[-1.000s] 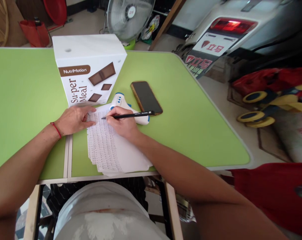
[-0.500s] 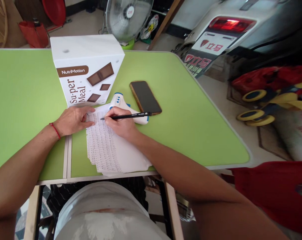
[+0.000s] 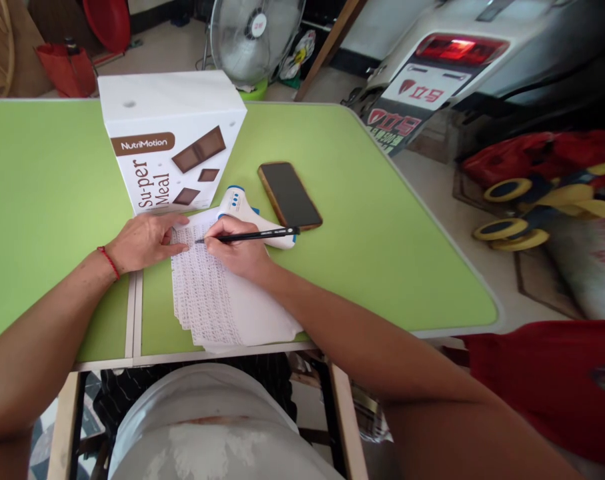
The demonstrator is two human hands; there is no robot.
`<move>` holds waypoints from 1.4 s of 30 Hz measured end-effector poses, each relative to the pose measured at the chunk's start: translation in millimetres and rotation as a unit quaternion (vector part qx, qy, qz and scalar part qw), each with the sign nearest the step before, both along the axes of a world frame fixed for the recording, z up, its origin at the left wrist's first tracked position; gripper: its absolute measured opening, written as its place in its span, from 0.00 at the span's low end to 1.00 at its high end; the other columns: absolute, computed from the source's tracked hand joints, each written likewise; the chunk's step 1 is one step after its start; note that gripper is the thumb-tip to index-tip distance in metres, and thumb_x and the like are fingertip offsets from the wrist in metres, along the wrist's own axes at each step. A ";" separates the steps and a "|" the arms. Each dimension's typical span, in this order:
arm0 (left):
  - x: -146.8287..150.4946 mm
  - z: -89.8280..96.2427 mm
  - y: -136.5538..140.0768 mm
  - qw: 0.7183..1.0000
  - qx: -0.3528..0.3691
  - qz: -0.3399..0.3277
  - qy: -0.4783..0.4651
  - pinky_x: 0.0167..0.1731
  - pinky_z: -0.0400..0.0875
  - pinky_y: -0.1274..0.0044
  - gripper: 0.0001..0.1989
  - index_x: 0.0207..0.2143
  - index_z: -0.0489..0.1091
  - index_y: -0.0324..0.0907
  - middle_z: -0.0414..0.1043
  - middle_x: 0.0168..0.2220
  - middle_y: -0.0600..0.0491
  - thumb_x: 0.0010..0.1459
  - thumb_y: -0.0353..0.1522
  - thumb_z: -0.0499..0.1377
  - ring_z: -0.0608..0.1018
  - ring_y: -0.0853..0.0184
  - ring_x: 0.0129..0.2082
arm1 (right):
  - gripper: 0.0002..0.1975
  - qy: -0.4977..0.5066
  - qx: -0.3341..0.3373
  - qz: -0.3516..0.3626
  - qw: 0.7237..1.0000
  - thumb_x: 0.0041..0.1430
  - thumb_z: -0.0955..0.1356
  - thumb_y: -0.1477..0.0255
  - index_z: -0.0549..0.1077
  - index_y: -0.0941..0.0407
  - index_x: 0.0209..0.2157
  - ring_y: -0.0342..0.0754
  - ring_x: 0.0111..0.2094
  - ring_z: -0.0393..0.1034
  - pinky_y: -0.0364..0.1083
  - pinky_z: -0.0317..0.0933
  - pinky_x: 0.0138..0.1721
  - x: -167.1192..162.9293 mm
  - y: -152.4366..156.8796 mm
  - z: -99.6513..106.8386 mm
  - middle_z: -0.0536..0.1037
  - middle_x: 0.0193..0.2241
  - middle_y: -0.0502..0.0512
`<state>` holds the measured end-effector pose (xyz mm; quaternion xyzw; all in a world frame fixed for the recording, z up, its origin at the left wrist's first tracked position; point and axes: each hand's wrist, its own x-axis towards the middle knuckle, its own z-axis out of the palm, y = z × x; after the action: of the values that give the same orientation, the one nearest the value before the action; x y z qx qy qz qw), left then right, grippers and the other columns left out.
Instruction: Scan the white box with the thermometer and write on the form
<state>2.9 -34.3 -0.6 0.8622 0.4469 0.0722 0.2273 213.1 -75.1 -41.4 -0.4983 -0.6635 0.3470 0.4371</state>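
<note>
Sheets of paper [image 3: 262, 310], covered in rows of small handwriting on their left part, lie on the green table [image 3: 382, 267]. My right hand [image 3: 239, 250] grips a black pen [image 3: 252, 235], its tip at the upper written rows. At the paper's upper left edge rests my left hand [image 3: 147, 241], thumb and forefinger spread apart, the other fingers partly curled under. A white and blue handheld device, like an infrared thermometer [image 3: 236, 201], lies just beyond the right hand, partly hidden by it.
A white NutriMotion box [image 3: 175, 100] stands behind my left hand. A dark phone [image 3: 291, 193] lies right of the device. Past the table are a fan [image 3: 257, 47], a scooter's rear [image 3: 427, 87], yellow-wheeled equipment [image 3: 507, 190] and a red cloth-like surface [image 3: 542, 380].
My right hand and the pen tip have shifted slightly left and down across the paper. My left hand stays in place; the whole view has moved very slightly.
</note>
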 end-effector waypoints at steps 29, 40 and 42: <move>-4.4 -3.5 2.0 0.999 0.021 -0.019 -0.016 0.28 0.60 0.74 0.25 0.57 0.73 0.40 0.72 0.25 0.56 0.59 0.39 0.64 0.73 0.66 0.27 | 0.05 -0.002 -0.018 -0.004 1.000 0.46 0.68 0.76 0.69 0.53 0.22 0.42 0.24 0.62 0.44 0.57 0.28 -2.4 -2.4 5.7 0.72 0.20 0.46; -3.9 -2.2 1.7 1.000 0.012 -0.017 -0.009 0.28 0.60 0.74 0.26 0.58 0.72 0.39 0.72 0.25 0.55 0.59 0.39 0.63 0.73 0.66 0.27 | 0.06 -0.018 -0.025 -0.009 0.999 0.46 0.68 0.77 0.68 0.53 0.22 0.43 0.24 0.62 0.44 0.57 0.28 -1.8 -1.1 8.4 0.72 0.20 0.46; -3.8 -2.3 1.7 1.000 0.016 -0.021 -0.012 0.28 0.60 0.75 0.26 0.58 0.72 0.40 0.72 0.25 0.55 0.59 0.40 0.63 0.73 0.66 0.27 | 0.06 -0.016 -0.023 -0.010 1.000 0.47 0.68 0.77 0.68 0.53 0.22 0.42 0.24 0.62 0.44 0.57 0.28 -1.2 -0.8 7.2 0.71 0.20 0.46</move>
<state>-0.9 -32.6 -2.9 0.8740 0.4248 0.0843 0.2204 211.9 -75.9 -34.2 -0.5202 -0.6571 0.3499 0.4187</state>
